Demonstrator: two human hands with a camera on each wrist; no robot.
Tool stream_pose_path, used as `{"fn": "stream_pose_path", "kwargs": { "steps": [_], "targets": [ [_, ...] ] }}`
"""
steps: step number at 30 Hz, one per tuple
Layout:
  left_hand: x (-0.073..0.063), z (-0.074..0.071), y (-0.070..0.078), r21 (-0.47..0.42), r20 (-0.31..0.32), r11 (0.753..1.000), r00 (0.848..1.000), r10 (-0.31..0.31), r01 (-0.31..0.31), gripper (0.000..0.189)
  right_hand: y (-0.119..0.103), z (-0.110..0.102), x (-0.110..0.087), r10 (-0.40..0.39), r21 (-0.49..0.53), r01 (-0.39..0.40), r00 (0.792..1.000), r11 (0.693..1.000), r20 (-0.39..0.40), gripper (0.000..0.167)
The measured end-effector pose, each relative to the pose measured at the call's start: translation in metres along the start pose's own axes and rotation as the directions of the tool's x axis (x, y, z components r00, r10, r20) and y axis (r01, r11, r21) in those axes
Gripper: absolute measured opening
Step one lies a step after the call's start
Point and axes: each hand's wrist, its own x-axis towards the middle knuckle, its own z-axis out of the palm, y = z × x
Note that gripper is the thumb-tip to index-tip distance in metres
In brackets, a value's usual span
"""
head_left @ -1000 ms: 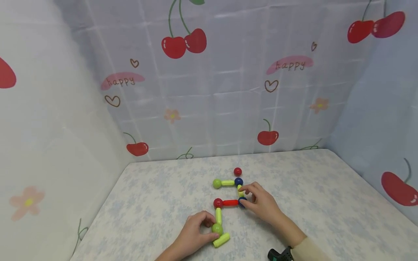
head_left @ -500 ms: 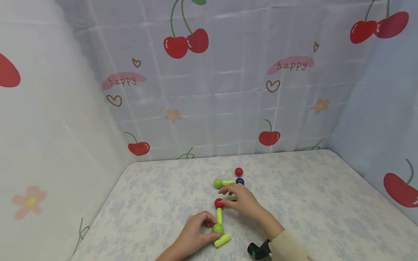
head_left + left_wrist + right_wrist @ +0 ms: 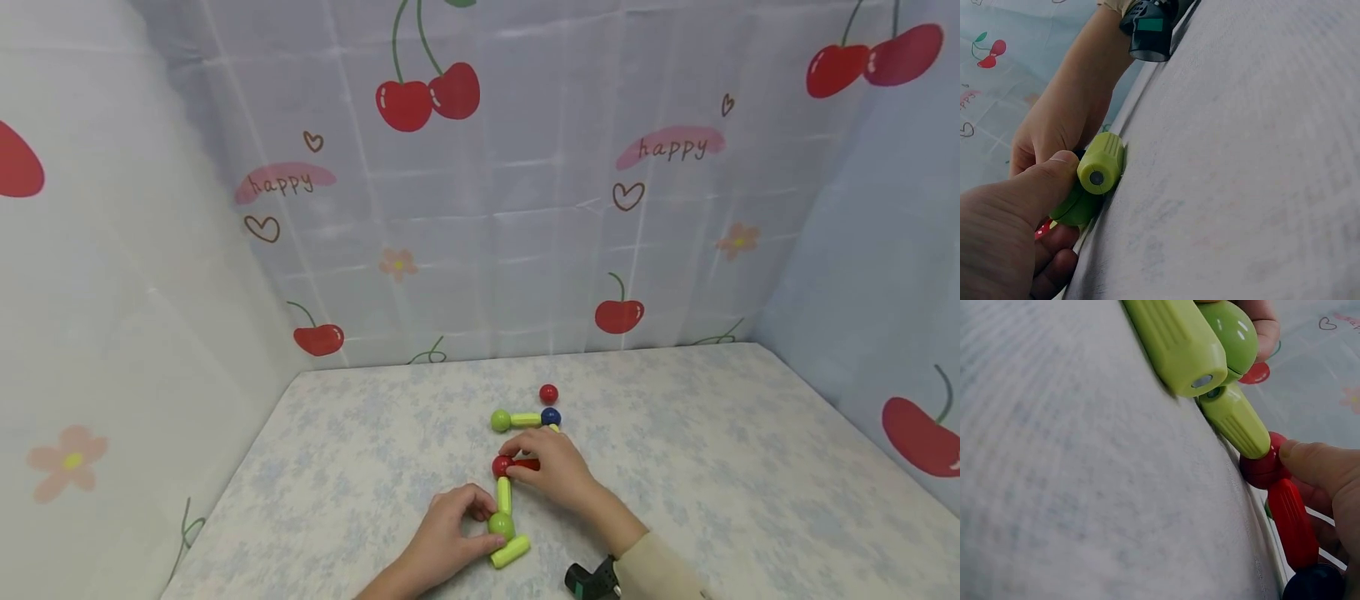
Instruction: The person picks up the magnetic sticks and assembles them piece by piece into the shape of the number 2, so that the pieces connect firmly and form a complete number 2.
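Observation:
Magnetic balls and sticks form a zigzag chain on the table. My left hand (image 3: 450, 529) holds the near green ball (image 3: 501, 525) between thumb and fingers. A yellow-green stick (image 3: 512, 552) lies against that ball on the near side; another yellow-green stick (image 3: 505, 497) runs from it to a red ball (image 3: 502, 466). My right hand (image 3: 557, 468) pinches this red ball. From it a red stick (image 3: 1293, 525) leads to a dark blue ball (image 3: 1315, 584), which my right hand hides in the head view.
Beyond my right hand are a blue ball (image 3: 551, 416), a yellow-green stick (image 3: 526, 419) and a green ball (image 3: 500, 420) in a row. A loose red ball (image 3: 548, 393) lies farther back. Printed curtains (image 3: 510, 250) stand behind the table (image 3: 360, 467).
My right hand has moved left from the blue ball at the right corner to the red ball and now pinches it. The left hand stays on the green ball.

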Motion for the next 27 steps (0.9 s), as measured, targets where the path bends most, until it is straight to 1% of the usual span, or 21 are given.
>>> {"fn": "stream_pose_path", "kwargs": {
  "steps": [3, 5, 12, 20, 27],
  "targets": [
    [-0.0006, 0.0, 0.0006, 0.02, -0.001, 1.0, 1.0, -0.018, 0.018, 0.031, -0.001, 0.0005, -0.0003, 0.004, -0.001, -0.004, 1.0, 1.0, 0.001, 0.019],
    [-0.0007, 0.0, 0.0014, 0.029, -0.003, 0.999, 1.0, -0.018, 0.018, 0.031, -0.0015, 0.0005, -0.0004, 0.008, -0.001, -0.008, 1.0, 1.0, -0.001, 0.018],
    [-0.0005, 0.0006, 0.0015, 0.029, -0.018, 0.999, 1.0, 0.016, -0.015, 0.032, -0.0004, 0.0012, -0.0003, 0.002, -0.017, -0.002, 1.0, 1.0, -0.009, 0.017],
    [-0.0006, 0.0011, 0.002, 0.029, -0.021, 0.999, 1.0, 0.023, -0.022, 0.031, 0.0019, 0.0022, -0.0003, 0.001, -0.011, -0.001, 1.0, 1.0, -0.007, 0.017],
    [-0.0001, 0.0008, 0.0019, 0.052, -0.013, 0.998, 1.0, 0.027, -0.026, 0.032, 0.0027, 0.0037, -0.0004, -0.013, -0.023, 0.013, 0.999, 1.0, -0.03, 0.017]
  ]
}}
